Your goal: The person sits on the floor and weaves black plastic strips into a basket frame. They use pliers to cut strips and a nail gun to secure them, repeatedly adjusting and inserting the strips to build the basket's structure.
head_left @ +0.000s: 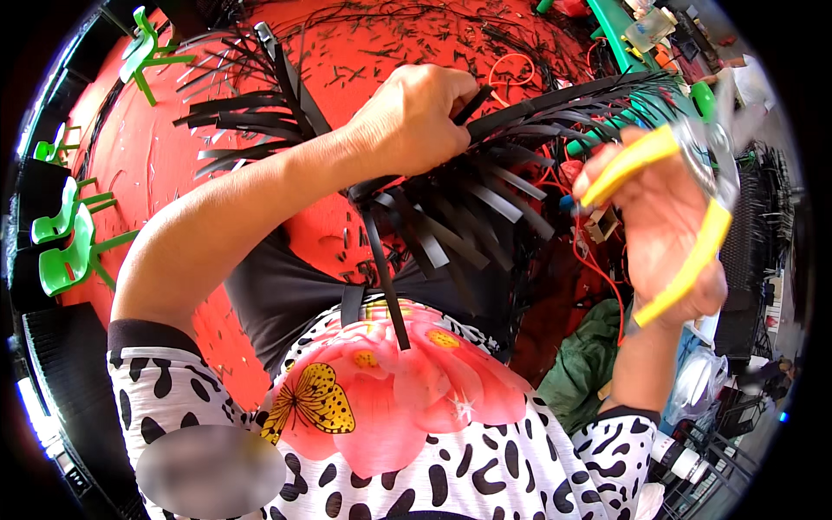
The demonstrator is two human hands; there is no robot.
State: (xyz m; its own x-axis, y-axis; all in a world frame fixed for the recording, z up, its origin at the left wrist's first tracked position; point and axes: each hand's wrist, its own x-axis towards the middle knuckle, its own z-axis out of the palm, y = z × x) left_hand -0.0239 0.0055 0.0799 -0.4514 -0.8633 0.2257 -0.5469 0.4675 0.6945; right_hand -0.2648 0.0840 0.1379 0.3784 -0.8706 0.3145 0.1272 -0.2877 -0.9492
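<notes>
Across the middle, my left hand (420, 117) is closed, its fingers gripping a black strip (472, 106) at the edge of a dark frame. Many flat black strip ends (442, 217) stick out from this piece like a fringe, and one long strip hangs down over my shirt. To the right, my right hand (667, 217) holds pliers with yellow handles (702, 251), spread wide apart. The metal head (715, 156) of the pliers points up and is smeared by motion. The pliers are apart from the strips.
Short black offcuts (364, 52) litter the red floor (165, 165). Green chairs (74, 251) stand at the left. A thin red hose (589, 256) and a dark green cloth (585, 364) lie at the right. A green bench (620, 35) holding small items stands at the far right.
</notes>
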